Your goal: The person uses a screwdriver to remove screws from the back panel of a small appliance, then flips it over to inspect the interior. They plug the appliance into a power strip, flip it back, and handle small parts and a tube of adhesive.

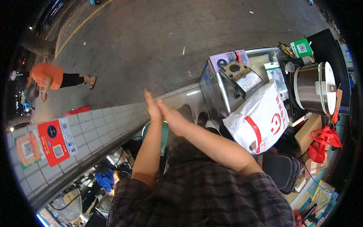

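Note:
Both my hands are raised in front of my body, above a doorway strip of pale floor. My left hand points away from me with its fingers stretched out. Against or very close to its palm lies my right hand, its fingers also straight. No object shows between them, though the inner palms are hidden. To the right, a white plastic bag with red print rests at the glass display case. An analog multimeter sits on top of the case, beyond the bag.
A rice cooker stands at the right by a cardboard box and a red bag. A white tiled wall with payment cards runs along the left. Outside, a person in an orange top is on the pavement.

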The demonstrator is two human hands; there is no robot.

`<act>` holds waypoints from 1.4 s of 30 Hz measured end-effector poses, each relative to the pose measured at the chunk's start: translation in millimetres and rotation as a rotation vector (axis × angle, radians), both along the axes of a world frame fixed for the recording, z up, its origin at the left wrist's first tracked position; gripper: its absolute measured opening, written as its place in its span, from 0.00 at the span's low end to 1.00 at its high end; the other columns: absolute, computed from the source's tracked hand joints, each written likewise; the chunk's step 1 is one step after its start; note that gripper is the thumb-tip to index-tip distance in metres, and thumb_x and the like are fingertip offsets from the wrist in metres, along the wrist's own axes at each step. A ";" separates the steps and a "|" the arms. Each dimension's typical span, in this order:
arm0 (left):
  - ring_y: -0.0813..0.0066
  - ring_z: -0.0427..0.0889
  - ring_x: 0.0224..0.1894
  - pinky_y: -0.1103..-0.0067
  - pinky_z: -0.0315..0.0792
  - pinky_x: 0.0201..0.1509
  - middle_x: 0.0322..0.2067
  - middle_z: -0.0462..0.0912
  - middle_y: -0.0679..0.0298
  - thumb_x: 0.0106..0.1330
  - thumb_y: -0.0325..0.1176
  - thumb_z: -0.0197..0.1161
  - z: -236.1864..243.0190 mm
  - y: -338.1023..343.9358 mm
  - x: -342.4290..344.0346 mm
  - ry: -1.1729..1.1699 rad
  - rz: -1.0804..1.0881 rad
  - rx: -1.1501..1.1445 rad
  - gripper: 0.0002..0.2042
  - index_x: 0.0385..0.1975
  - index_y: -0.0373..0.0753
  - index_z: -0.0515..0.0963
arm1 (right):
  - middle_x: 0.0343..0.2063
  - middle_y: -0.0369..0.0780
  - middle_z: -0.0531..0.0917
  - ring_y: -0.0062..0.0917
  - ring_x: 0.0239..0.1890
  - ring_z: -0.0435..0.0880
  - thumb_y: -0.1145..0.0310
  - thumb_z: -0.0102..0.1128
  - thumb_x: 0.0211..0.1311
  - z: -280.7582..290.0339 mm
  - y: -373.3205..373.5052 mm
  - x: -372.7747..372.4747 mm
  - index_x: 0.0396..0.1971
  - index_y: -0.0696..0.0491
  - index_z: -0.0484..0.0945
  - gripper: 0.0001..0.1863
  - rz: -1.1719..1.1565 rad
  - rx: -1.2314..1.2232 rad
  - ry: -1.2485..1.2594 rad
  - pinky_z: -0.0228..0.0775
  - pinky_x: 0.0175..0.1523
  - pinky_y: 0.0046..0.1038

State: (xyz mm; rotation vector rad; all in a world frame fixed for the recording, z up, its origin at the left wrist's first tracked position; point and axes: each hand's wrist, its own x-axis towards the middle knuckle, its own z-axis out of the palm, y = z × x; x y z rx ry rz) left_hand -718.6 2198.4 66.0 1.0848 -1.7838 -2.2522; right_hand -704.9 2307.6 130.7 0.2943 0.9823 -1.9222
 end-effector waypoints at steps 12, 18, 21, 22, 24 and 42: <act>0.54 0.47 0.80 0.58 0.43 0.81 0.80 0.45 0.54 0.76 0.66 0.36 66.8 -64.8 -140.7 0.349 -0.246 0.670 0.40 0.78 0.41 0.52 | 0.72 0.49 0.65 0.44 0.74 0.61 0.43 0.41 0.78 -136.1 -29.5 -210.3 0.73 0.54 0.63 0.36 0.149 0.828 0.347 0.50 0.77 0.46; 0.48 0.51 0.79 0.49 0.39 0.80 0.78 0.53 0.51 0.77 0.59 0.41 -50.9 -166.8 -244.8 0.499 -0.854 -0.708 0.35 0.78 0.45 0.56 | 0.76 0.48 0.56 0.41 0.76 0.57 0.38 0.38 0.77 6.5 -151.3 -284.4 0.77 0.57 0.51 0.43 -0.209 0.176 -0.187 0.46 0.79 0.46; 0.43 0.65 0.73 0.45 0.47 0.78 0.69 0.70 0.50 0.75 0.56 0.48 -133.3 -262.8 -251.2 -0.488 -1.051 -0.825 0.31 0.70 0.43 0.69 | 0.61 0.50 0.78 0.43 0.66 0.74 0.44 0.43 0.78 39.1 -149.3 -338.6 0.63 0.60 0.73 0.33 -0.185 -0.164 -0.134 0.61 0.72 0.51; 0.45 0.67 0.71 0.43 0.50 0.75 0.67 0.73 0.50 0.73 0.54 0.53 -129.2 -297.9 -251.5 -0.718 -1.284 -0.807 0.29 0.68 0.43 0.72 | 0.55 0.50 0.83 0.44 0.61 0.80 0.47 0.45 0.78 44.8 -148.5 -359.4 0.59 0.61 0.76 0.30 -0.109 -0.280 -0.081 0.66 0.70 0.52; 0.47 0.72 0.68 0.40 0.54 0.72 0.64 0.77 0.52 0.70 0.54 0.57 -140.3 -369.5 -230.6 -0.890 -1.376 -0.823 0.28 0.63 0.43 0.77 | 0.50 0.50 0.86 0.43 0.55 0.84 0.52 0.49 0.78 20.7 -139.5 -392.7 0.56 0.60 0.78 0.25 0.178 -0.081 0.210 0.74 0.64 0.48; 0.48 0.79 0.58 0.60 0.75 0.58 0.55 0.82 0.49 0.65 0.45 0.61 -358.8 -550.8 -133.4 -0.666 -0.301 -0.165 0.22 0.56 0.41 0.80 | 0.38 0.52 0.85 0.50 0.44 0.84 0.56 0.58 0.67 -217.2 -220.1 -594.4 0.39 0.55 0.85 0.17 1.612 1.259 0.470 0.76 0.51 0.47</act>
